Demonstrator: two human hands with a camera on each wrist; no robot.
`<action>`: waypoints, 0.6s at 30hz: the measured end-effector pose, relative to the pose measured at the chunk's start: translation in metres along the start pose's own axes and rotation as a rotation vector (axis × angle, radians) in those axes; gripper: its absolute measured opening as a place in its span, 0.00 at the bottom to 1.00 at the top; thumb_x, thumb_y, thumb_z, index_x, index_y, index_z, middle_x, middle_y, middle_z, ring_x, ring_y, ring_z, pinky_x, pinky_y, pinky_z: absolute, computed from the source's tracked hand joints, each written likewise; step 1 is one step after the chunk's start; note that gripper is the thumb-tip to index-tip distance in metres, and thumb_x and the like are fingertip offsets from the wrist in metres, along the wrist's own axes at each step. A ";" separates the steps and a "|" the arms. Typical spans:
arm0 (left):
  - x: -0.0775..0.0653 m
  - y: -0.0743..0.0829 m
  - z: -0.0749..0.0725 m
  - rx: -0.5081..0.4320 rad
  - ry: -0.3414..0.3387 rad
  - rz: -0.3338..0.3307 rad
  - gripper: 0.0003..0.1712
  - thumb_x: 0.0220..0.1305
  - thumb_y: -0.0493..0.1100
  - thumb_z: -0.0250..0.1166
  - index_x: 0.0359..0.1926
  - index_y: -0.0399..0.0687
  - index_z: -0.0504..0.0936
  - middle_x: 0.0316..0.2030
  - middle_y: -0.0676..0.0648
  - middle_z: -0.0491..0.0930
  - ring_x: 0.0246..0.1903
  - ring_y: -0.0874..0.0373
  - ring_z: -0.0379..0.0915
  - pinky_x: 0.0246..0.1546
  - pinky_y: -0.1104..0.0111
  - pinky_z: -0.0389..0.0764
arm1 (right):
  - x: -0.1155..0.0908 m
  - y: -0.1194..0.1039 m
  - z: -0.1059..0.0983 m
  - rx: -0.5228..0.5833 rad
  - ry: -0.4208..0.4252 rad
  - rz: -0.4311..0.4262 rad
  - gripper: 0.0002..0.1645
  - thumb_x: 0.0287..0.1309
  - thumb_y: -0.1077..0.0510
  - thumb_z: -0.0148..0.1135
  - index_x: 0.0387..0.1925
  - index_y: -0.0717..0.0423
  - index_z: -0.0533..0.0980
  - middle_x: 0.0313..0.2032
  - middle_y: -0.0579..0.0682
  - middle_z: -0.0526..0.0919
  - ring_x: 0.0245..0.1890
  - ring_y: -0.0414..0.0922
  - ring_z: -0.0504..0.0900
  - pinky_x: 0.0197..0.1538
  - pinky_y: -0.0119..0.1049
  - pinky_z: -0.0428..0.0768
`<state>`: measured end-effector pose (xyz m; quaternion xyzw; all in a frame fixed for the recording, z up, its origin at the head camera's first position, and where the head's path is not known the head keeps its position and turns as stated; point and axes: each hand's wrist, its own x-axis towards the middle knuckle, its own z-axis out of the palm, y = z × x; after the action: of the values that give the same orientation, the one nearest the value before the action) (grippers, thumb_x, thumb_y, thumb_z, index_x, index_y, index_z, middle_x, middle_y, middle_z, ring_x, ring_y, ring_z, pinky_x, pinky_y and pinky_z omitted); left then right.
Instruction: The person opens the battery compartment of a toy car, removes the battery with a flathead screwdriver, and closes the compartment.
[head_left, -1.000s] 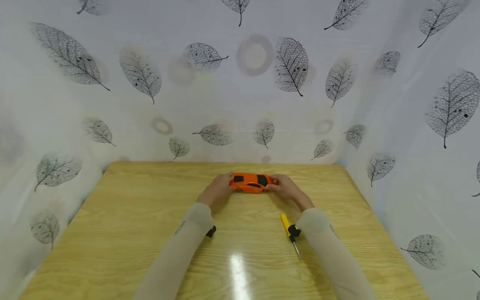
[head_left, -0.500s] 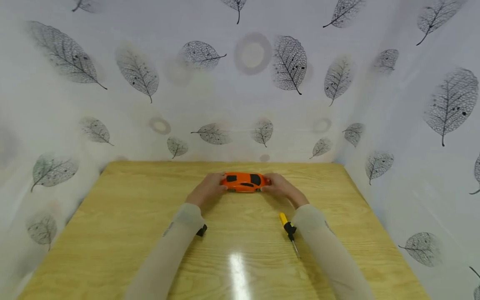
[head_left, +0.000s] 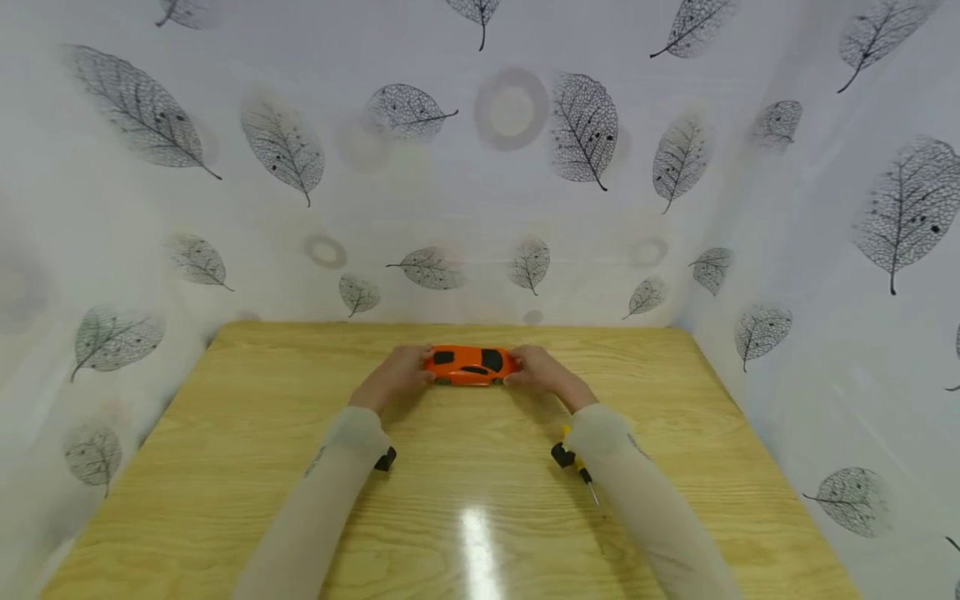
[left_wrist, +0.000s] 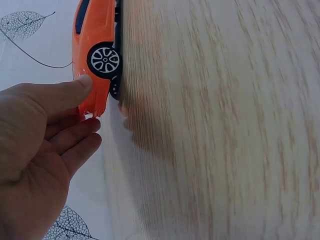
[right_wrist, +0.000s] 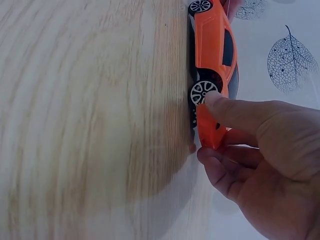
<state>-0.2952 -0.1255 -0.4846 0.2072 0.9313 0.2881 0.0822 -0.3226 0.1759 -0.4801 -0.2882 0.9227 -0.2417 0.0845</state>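
Note:
Between my two hands, near the table's far edge, is an orange toy car (head_left: 468,367) with dark windows and silver-spoked wheels. My left hand (head_left: 393,375) pinches its left end; in the left wrist view the thumb of that hand (left_wrist: 45,130) lies on the bodywork below a wheel (left_wrist: 105,60). At the car's other end my right hand (head_left: 543,373) grips with thumb and fingers. The right wrist view shows the right thumb (right_wrist: 235,111) beside a wheel (right_wrist: 204,93). The car looks upright, close to the tabletop; whether its wheels touch the wood, I cannot tell.
A yellow-handled screwdriver (head_left: 591,492) lies on the wooden table (head_left: 247,433), partly hidden by my right sleeve. Dark wrist devices (head_left: 386,459) show below both forearms. A white leaf-patterned curtain (head_left: 450,192) stands behind and beside the table.
Both hands have moved left along the far side of the table, carrying or sliding the toy car with them. My right sleeve now covers more of the screwdriver's handle.

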 end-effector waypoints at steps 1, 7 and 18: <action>0.000 -0.001 0.000 0.006 -0.001 0.002 0.28 0.74 0.36 0.64 0.70 0.30 0.71 0.74 0.35 0.62 0.73 0.37 0.59 0.72 0.49 0.63 | 0.001 -0.001 0.000 -0.006 -0.003 -0.004 0.15 0.61 0.62 0.74 0.46 0.66 0.82 0.35 0.54 0.83 0.33 0.45 0.73 0.40 0.40 0.74; -0.003 -0.007 -0.004 0.054 -0.006 0.023 0.29 0.74 0.37 0.63 0.70 0.29 0.70 0.74 0.31 0.62 0.72 0.35 0.58 0.72 0.47 0.61 | 0.007 -0.004 0.005 -0.004 -0.007 -0.028 0.14 0.61 0.61 0.74 0.46 0.64 0.82 0.34 0.52 0.83 0.31 0.43 0.71 0.38 0.37 0.72; -0.010 -0.013 -0.005 -0.016 0.030 0.017 0.30 0.72 0.39 0.66 0.69 0.30 0.72 0.74 0.31 0.61 0.72 0.34 0.59 0.70 0.47 0.64 | 0.008 -0.013 0.006 0.006 0.001 -0.028 0.14 0.60 0.60 0.75 0.44 0.63 0.82 0.33 0.51 0.82 0.29 0.42 0.69 0.35 0.35 0.70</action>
<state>-0.2919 -0.1424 -0.4875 0.2100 0.9283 0.2993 0.0673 -0.3209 0.1602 -0.4788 -0.3007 0.9179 -0.2457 0.0813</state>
